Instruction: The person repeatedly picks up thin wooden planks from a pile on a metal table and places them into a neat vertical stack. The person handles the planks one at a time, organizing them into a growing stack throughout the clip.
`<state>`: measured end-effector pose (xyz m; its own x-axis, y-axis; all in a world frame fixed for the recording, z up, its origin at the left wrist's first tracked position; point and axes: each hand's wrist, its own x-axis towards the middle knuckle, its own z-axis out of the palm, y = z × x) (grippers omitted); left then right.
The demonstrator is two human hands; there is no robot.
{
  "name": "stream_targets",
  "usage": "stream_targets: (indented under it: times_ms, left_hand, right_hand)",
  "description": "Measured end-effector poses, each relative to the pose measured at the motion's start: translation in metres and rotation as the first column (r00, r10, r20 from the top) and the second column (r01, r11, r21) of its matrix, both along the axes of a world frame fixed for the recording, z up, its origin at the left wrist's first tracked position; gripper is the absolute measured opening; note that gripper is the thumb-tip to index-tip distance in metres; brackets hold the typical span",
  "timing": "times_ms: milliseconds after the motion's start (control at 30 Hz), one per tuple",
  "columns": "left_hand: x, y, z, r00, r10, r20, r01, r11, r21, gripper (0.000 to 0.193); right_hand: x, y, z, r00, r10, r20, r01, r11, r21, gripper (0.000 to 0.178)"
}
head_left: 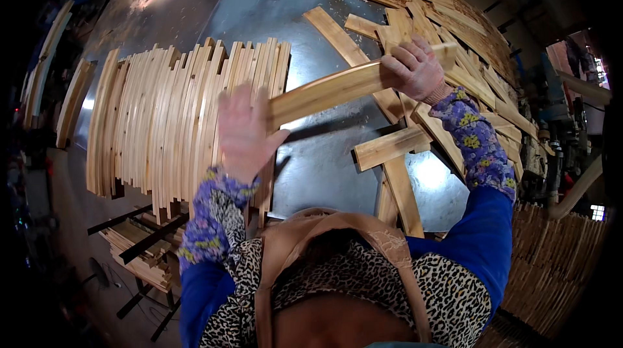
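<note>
A flat wooden board (331, 93) is held above the metal tabletop, slanting up from left to right. My right hand (415, 70) has its fingers wrapped round the board near the right end. At the other end my left hand (246, 131) is open, thumb stretched out and fingers smeared by motion. Whether it touches the board's end I cannot tell. Just beyond my left hand, narrow wooden strips (162, 108) stand close together in a long row, their far ends uneven.
Loose wooden boards (415, 150) lie crosswise on the metal table (324, 179) to the right, heaped higher toward the far right. Under the left edge, more boards (139, 251) rest on a dark metal rack (156, 238). Stacked wood (545, 264) stands at the lower right.
</note>
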<state>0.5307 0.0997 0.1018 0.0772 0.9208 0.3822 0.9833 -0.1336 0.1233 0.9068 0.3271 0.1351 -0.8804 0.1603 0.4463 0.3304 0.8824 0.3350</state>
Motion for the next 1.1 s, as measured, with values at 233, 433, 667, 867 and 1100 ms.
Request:
stream_targets:
  times_ms: [233, 433, 667, 867, 1100]
  left_hand:
    - [0.058, 0.016, -0.046, 0.817, 0.350, 0.458, 0.137, 0.654, -0.744, 0.057]
    - [0.099, -0.019, -0.138, 0.465, 0.581, 0.668, 0.068, 0.728, -0.682, 0.064]
    - [0.067, -0.023, -0.130, 0.428, 0.634, 0.644, -0.016, 0.718, -0.696, 0.065]
    - [0.036, -0.028, -0.120, 0.100, 0.490, 0.866, -0.027, 0.871, -0.490, 0.060]
    - [0.022, -0.008, -0.064, 0.445, 0.524, 0.726, -0.147, 0.842, -0.519, 0.053]
  right_hand:
    - [0.013, -0.019, -0.111, 0.686, -0.728, 0.014, 0.528, 0.485, -0.697, 0.077]
    - [-0.012, -0.011, -0.196, 0.587, -0.633, 0.505, 0.765, 0.229, -0.601, 0.089]
    - [-0.046, 0.072, -0.180, 0.562, -0.637, 0.527, 0.721, 0.065, -0.690, 0.101]
    - [-0.145, -0.053, -0.137, 0.873, -0.339, 0.350, 0.185, -0.433, -0.882, 0.096]
    - [-0.192, -0.169, -0.245, 0.935, -0.298, 0.192, 0.021, -0.494, -0.869, 0.062]
